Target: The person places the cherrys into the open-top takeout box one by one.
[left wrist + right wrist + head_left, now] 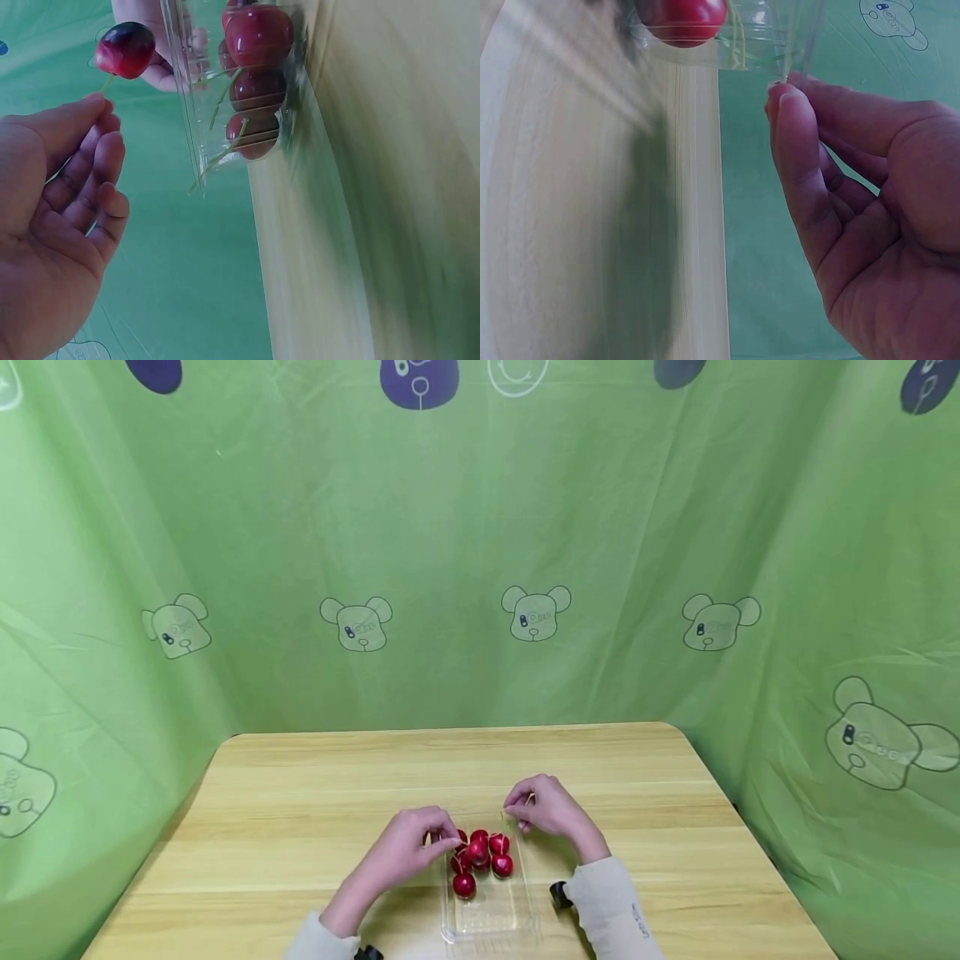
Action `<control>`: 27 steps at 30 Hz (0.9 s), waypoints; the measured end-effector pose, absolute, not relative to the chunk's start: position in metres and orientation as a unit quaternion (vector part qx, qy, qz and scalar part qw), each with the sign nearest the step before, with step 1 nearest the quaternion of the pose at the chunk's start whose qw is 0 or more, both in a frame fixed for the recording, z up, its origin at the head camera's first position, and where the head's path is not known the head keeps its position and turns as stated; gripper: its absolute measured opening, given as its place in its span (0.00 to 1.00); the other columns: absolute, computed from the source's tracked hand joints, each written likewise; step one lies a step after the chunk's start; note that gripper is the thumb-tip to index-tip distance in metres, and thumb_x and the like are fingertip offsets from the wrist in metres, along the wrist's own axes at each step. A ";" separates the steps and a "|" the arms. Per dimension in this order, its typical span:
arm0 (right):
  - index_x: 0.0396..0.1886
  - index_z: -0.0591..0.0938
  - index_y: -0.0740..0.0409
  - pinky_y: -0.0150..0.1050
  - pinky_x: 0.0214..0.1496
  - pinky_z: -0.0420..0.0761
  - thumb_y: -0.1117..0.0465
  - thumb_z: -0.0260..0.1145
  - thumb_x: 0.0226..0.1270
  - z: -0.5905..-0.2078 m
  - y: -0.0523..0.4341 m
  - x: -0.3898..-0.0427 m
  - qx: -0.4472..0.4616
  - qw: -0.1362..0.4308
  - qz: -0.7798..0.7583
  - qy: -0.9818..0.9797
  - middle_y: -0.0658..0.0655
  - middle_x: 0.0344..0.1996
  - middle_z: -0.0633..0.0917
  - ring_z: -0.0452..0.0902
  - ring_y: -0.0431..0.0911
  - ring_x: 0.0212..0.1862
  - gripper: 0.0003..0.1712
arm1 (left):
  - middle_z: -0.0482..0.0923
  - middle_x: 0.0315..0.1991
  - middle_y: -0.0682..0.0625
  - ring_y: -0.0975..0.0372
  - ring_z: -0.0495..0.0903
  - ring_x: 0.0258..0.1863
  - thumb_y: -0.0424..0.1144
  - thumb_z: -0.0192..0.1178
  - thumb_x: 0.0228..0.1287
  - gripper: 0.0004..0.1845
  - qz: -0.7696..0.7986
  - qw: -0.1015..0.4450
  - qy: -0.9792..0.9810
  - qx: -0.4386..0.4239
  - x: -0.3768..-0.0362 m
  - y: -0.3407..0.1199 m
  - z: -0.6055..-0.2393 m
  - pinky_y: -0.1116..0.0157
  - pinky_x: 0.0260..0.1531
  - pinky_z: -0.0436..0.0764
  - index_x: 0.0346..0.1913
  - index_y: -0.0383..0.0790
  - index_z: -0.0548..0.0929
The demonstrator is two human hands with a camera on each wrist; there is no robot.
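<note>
Pointing away lengthwise, clear tray

Clear plastic tray on table, near front edge; cherries in tray's far half; hands flank them.

Pale beige sleeves, perhaps printed.

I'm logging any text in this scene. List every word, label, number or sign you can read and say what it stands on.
Right sleeve: small dark lettering near the cuff, too small to read.
Green backdrop: printed bear heads and purple shapes with white line drawings, no readable words.
Clear plastic box of cherries: no label visible.
Wooden table: no text.
</note>
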State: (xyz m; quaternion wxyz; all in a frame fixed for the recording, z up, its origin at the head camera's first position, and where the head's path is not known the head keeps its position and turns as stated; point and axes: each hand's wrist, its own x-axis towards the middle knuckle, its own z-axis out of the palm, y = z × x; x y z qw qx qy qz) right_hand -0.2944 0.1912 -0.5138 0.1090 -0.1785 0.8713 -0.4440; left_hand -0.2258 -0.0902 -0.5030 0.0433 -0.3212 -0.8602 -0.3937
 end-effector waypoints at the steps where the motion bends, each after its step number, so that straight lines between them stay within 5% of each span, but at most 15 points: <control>1: 0.37 0.88 0.63 0.43 0.30 0.88 0.67 0.71 0.68 -0.514 0.191 -0.295 -0.180 0.108 -0.445 0.871 0.59 0.26 0.86 0.83 0.45 0.24 0.02 | 0.86 0.35 0.59 0.74 0.81 0.35 0.38 0.68 0.68 0.01 -0.393 0.044 -0.861 -0.321 -0.225 -0.090 -0.503 0.69 0.41 0.87 0.39 0.49 0.87; 27: 0.39 0.88 0.63 0.40 0.30 0.88 0.67 0.71 0.68 -0.513 0.193 -0.294 -0.180 0.106 -0.436 0.875 0.62 0.29 0.87 0.83 0.43 0.24 0.03 | 0.84 0.33 0.63 0.75 0.78 0.32 0.39 0.67 0.70 0.03 -0.403 0.022 -0.860 -0.312 -0.219 -0.083 -0.510 0.74 0.37 0.84 0.36 0.47 0.87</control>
